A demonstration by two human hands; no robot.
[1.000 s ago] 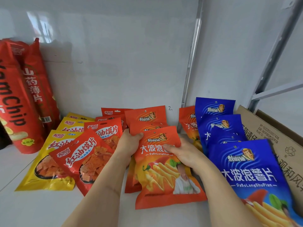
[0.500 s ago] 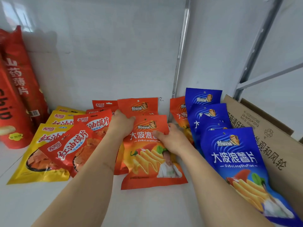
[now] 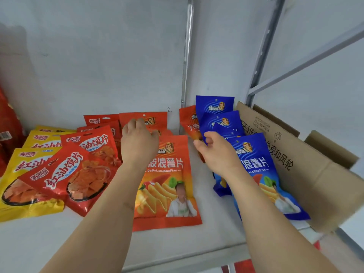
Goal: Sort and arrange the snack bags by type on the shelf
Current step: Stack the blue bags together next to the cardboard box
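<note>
On the white shelf, centre, we see a flat orange wavy-chip bag lying label up atop other orange bags. Our left hand hovers over its top edge, fingers loosely curled, holding nothing we can see. Our right hand, fingers relaxed, reaches over the overlapping row of blue wavy-chip bags just right; whether it touches them we cannot tell. Left lie red fried-bun-chip bags over yellow ones. A brown cardboard box borders the blue row.
</note>
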